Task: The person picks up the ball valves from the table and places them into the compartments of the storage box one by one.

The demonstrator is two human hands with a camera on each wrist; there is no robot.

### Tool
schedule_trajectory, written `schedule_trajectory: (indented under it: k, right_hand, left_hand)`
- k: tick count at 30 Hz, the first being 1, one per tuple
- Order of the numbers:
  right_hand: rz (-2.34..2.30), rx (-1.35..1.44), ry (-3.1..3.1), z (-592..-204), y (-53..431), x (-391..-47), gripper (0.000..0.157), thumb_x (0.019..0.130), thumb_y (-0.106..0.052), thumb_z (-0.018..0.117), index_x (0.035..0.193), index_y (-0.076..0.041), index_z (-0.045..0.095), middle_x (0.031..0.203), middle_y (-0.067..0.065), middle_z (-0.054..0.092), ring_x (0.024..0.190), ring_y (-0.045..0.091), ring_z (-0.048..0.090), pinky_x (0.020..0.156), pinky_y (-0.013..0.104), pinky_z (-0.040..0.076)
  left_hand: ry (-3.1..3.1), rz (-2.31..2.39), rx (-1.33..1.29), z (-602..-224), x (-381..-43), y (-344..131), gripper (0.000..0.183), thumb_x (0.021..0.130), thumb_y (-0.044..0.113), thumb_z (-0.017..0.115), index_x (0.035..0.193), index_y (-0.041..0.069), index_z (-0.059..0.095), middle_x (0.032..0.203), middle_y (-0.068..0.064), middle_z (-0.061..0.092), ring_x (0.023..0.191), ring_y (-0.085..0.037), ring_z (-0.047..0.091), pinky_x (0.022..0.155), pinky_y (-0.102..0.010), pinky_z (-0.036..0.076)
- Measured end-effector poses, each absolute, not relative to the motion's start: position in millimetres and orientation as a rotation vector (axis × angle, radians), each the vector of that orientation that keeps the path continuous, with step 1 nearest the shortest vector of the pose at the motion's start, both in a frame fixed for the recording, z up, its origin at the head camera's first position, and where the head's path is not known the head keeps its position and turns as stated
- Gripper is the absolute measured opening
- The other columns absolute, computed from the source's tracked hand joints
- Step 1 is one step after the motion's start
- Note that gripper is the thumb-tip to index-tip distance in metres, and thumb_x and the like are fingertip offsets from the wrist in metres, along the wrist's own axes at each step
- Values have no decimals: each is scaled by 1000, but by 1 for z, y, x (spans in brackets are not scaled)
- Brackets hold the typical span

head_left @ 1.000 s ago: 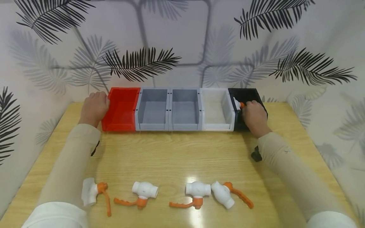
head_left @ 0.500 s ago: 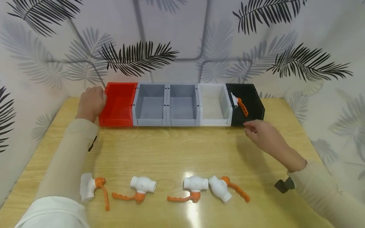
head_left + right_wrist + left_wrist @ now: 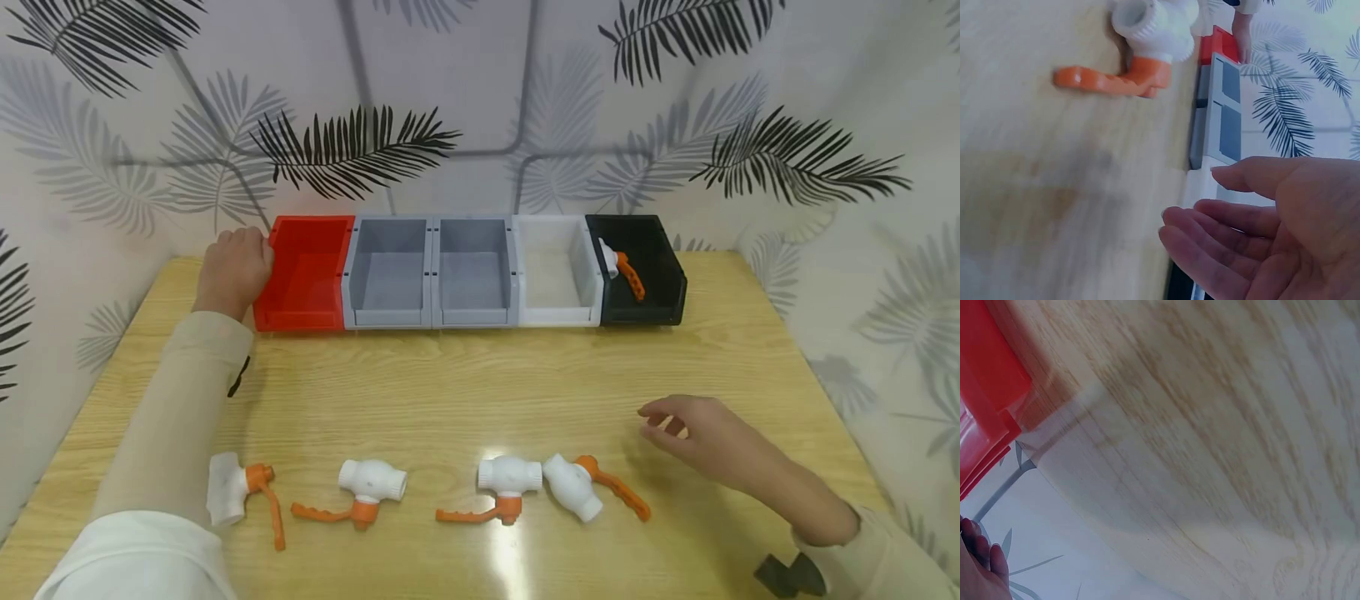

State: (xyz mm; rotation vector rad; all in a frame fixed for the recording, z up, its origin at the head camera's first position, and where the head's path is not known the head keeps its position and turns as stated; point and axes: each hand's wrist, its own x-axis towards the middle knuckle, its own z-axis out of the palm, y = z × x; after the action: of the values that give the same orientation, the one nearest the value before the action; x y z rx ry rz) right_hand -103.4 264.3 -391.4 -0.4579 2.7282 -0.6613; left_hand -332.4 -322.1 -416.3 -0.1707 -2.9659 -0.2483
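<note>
My left hand [image 3: 234, 268] stays beside the left wall of the red bin [image 3: 303, 271], fingers loosely curled; whether it touches the bin cannot be told. In the left wrist view only curled fingers [image 3: 997, 562] show, with nothing in them. Over the table at the right, my right hand [image 3: 708, 437] has relaxed, slightly bent fingers and holds nothing. Nearest to it lies a white ball valve with an orange lever [image 3: 573, 487]. Inside the black bin [image 3: 660, 283] at the right end rests another such valve [image 3: 626, 271], against the left wall.
Three more white ball valves with orange levers lie along the front: one mid-right [image 3: 510, 475], one mid-left [image 3: 372, 481], one by the left sleeve [image 3: 227, 490]. Two grey bins [image 3: 390, 317] and a white bin [image 3: 558, 315] stand between the red and black ones, before a leaf-patterned backdrop.
My right hand has let go of the ball valve in the black bin, come out, and moved back toward the front right. My left hand has stayed by the red bin.
</note>
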Motion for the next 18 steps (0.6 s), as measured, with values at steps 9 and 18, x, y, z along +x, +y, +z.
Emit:
schedule_trajectory:
  k: [9, 18]
  right_hand:
    - [-758, -567, 2510, -410, 259, -86, 29, 90, -30, 60, 103, -5, 66, 90, -5, 65, 77, 5, 59, 66, 25, 49]
    - [-865, -630, 2370, -424, 252, -77, 19, 87, -28, 64, 96, -12, 67, 81, -12, 62, 71, 2, 56, 63, 23, 49]
  left_hand:
    - [-2941, -253, -164, -418, -333, -324, 32, 97, 18, 25, 91, -6, 44, 88, -26, 49, 82, -45, 42, 74, -57, 37]
    - [-2951, -255, -164, -419, -334, -323, 34, 97, 20, 24, 93, -6, 45, 90, -26, 49, 85, -45, 42, 75, -57, 37]
